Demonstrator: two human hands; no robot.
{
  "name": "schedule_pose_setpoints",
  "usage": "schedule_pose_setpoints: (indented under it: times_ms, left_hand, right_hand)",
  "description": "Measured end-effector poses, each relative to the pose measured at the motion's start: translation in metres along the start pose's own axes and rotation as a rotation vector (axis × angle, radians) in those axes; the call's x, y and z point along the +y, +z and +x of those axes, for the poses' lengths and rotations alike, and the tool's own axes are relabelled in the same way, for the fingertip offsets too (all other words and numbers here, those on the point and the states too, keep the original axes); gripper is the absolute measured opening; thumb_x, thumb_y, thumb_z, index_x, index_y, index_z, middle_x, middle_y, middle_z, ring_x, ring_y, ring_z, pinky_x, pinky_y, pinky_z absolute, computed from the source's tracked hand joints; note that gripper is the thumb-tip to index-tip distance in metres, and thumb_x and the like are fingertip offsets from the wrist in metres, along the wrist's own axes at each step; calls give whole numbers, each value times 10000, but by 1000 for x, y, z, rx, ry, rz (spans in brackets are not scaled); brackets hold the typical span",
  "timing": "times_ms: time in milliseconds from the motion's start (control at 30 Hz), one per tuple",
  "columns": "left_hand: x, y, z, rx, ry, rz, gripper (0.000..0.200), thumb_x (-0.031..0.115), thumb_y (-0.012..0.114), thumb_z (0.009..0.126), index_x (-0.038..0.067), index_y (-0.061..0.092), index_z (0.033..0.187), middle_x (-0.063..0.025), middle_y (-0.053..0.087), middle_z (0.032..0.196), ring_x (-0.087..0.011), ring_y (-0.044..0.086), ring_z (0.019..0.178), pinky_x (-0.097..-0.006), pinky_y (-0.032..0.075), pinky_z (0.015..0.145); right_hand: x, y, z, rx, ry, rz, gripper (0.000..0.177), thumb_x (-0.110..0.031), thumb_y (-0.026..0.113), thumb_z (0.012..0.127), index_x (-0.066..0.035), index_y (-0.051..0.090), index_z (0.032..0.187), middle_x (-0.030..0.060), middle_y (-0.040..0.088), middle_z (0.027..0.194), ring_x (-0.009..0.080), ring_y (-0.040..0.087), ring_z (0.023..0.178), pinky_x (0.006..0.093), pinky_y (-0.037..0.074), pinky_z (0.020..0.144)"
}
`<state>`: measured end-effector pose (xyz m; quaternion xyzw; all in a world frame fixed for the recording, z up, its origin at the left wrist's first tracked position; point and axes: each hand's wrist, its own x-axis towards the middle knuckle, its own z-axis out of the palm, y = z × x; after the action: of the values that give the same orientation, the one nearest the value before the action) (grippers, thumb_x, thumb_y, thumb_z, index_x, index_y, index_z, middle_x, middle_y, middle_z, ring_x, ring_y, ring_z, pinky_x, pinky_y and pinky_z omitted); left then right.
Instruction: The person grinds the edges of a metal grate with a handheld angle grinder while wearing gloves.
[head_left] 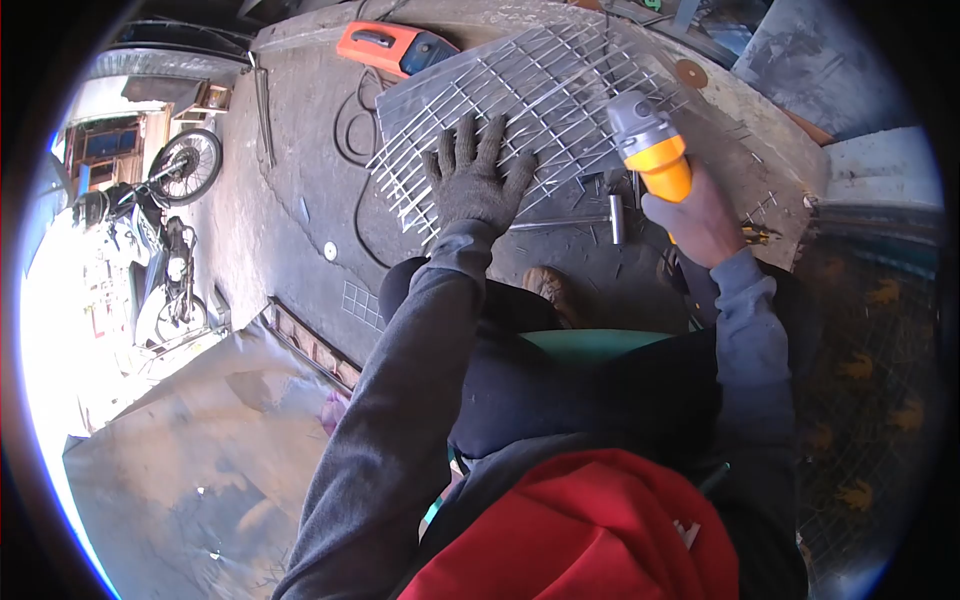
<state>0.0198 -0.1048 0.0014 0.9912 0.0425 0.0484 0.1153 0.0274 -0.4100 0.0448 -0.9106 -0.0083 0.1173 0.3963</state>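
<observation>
My left hand [478, 178], in a grey knit glove, lies with fingers spread on the near left part of a metal wire grid [540, 95]. My bare right hand [703, 213] is wrapped round the yellow body of a grey-headed power tool [655, 150]. The tool's head is over the right part of the grid; whether it touches the wires I cannot tell. Just below the grid, between my hands, stands or lies a hammer [616, 220] with a shiny metal part.
An orange machine [380, 48] with a cable sits beyond the grid. A brown disc [690, 73] lies at the upper right, a small pale disc [330, 251] at left. A motorcycle [160, 220] stands far left. Sheet metal [190, 460] is at lower left.
</observation>
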Motion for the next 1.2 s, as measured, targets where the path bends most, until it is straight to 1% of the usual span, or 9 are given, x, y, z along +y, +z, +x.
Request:
schedule_pose_setpoints:
  times_ms: [100,333,433,700,800,833,900,1133,1200]
  left_hand:
    - [-1,3,0,31,6,14,756,711,537,961,330,444,1607,-128,364,1685,-414,224,1586,-615,79,1282]
    - [-2,3,1,33,-9,-6,763,734,527,956,342,442,1605,-124,343,1699,-420,220,1588,-615,85,1284]
    - [-3,3,0,29,-13,-9,766,748,503,961,344,434,1608,-122,334,1703,-418,213,1593,-614,69,1290]
    - [-7,8,0,79,18,-6,639,623,454,1025,336,449,1595,-128,354,1690,-424,264,1569,-632,108,1276]
    - [-7,10,1,108,29,-1,605,580,442,1039,329,457,1590,-128,369,1682,-427,279,1562,-639,121,1270]
    - [-8,11,1,125,35,7,599,570,440,1041,324,461,1587,-128,377,1677,-429,287,1558,-641,128,1266]
    - [-8,10,1,115,34,5,599,568,441,1040,323,464,1586,-129,380,1675,-430,286,1558,-640,129,1267]
    - [-5,5,1,81,14,-8,606,561,444,1035,323,457,1592,-131,384,1673,-432,286,1558,-637,125,1269]
    - [-5,5,1,85,19,-4,609,563,447,1033,323,457,1593,-130,384,1674,-433,287,1557,-636,122,1270]
  right_hand:
    - [-10,-11,1,-44,19,85,568,-370,772,785,-7,600,1187,219,719,1070,404,702,1021,474,536,915]
    - [-9,-8,4,-95,-40,143,503,-269,780,845,-6,607,1237,72,667,1040,178,654,904,357,532,835]
    - [-11,-12,12,-107,65,169,545,-318,788,798,12,617,1196,146,704,1032,264,700,929,402,542,854]
    - [-32,10,1,-205,-31,153,484,-221,781,845,-1,609,1240,70,668,1067,167,651,944,343,527,863]
    - [-33,20,-3,-222,-53,105,556,-366,785,784,-29,645,1204,173,729,1076,357,720,1015,469,542,909]
    - [-35,19,-4,-223,-53,105,556,-366,785,784,-29,645,1204,173,729,1076,357,720,1015,469,542,909]
    - [-41,14,-5,-212,-37,27,504,-236,774,837,4,612,1249,115,672,1108,203,663,1010,368,520,920]
    - [-31,2,1,-102,72,50,514,-253,786,822,-4,622,1241,93,698,1001,234,689,896,382,544,855]
    - [-27,10,-3,-98,-80,74,509,-255,788,819,-1,629,1231,105,715,1009,251,701,900,399,550,857]
